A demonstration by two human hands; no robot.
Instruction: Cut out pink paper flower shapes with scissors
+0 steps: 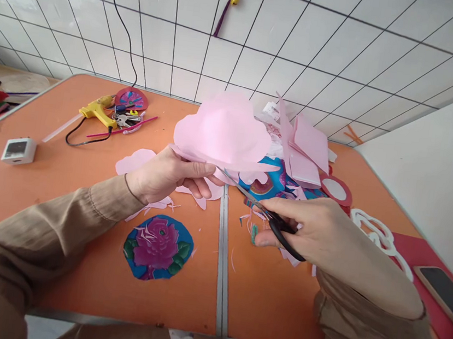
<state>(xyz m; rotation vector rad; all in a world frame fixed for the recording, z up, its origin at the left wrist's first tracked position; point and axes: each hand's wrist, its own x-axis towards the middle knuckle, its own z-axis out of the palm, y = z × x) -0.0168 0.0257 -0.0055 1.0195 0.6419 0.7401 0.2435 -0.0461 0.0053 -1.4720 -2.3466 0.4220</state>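
Above an orange desk (21,188), the left hand (168,176) pinches a pink scalloped paper shape (223,130). The right hand (326,231), fingers closed through black scissors (264,212), cuts its lower edge. Floppy paper could buckle, tearing the scallop.

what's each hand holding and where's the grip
The left hand pinches the pink paper cutout at its lower left edge. The right hand holds the scissors by the black handles, blades at the paper's lower edge.
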